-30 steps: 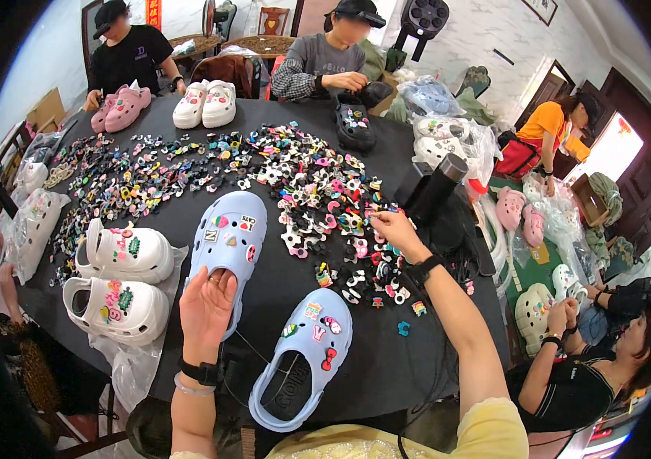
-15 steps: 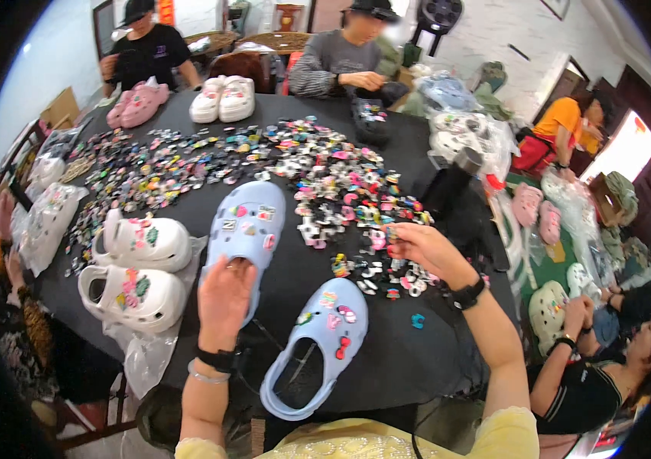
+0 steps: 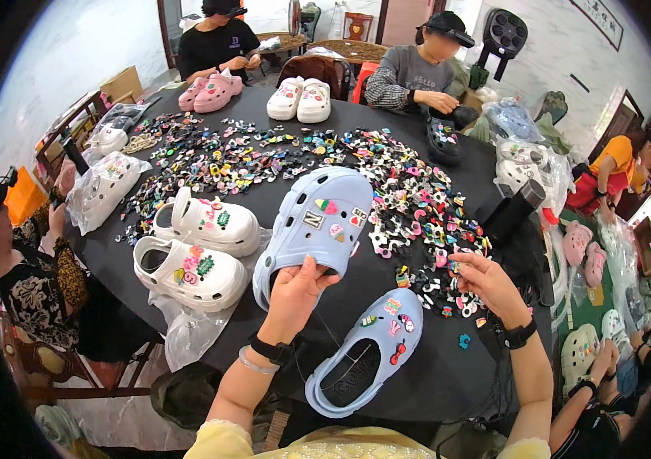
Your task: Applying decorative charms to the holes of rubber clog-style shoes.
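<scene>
My left hand [image 3: 297, 297] is closed on a light blue clog [image 3: 318, 203], its thumb over the opening's edge and its other fingers partly hidden. The clog's upper carries several charms, among them a dark letter tile and an ice-cream shape. My right hand [image 3: 491, 289] hovers over the near right end of a heap of small shoe charms [image 3: 417, 203]. Its thumb and index finger are pinched together; whatever lies between them is too small to make out. The matching blue clog [image 3: 367, 356], also decorated, rests on the black table [image 3: 448, 390] between my forearms.
Two white clogs [image 3: 199, 273] with charms sit on clear plastic at the left. A black bottle [image 3: 515, 214] stands at the right. Pink clogs [image 3: 214, 93] and white clogs [image 3: 300, 101] are at the far edge. Other people sit around the table; one handles a black clog [image 3: 442, 141].
The view has swung, so the table's things sit farther right. My left hand has turned, bringing its thumb onto the clog, which appears closer and more tilted. The right hand remains near the charms.
</scene>
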### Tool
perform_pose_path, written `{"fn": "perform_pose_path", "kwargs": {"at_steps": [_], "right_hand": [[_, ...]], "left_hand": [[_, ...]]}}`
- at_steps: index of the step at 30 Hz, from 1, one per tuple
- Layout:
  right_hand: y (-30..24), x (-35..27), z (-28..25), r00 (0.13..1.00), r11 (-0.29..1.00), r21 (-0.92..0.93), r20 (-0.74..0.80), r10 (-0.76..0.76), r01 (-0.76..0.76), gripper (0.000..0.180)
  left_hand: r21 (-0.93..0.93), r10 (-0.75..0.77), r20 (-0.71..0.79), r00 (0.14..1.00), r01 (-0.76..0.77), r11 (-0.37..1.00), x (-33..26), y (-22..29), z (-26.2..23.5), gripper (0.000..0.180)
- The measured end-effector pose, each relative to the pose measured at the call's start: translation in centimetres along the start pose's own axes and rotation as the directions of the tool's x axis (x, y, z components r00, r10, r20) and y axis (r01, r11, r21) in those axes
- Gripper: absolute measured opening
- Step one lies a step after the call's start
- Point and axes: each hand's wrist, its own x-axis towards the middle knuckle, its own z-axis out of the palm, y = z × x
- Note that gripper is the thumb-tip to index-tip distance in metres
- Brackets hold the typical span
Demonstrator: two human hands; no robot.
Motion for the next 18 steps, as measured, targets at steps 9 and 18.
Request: {"fn": "perform_pose_path", "kwargs": {"at_steps": [9,18], "right_hand": [[0.3,-0.1,-0.1,1.000,0.999,0.053,0.031,0.005,-0.006,0.030],[0.3,-0.3,-0.1,0.998,0.998,0.065,0.066,0.001,-0.006,0.033]], "left_hand": [[-0.318,-0.078,-0.110,0.991,0.039,0.947,0.9,-0.4,-2.5,0.022],[-0.415,-0.112,-0.088,0.990,0.066,0.908,0.7,-0.3,-3.1,0.018]]}}
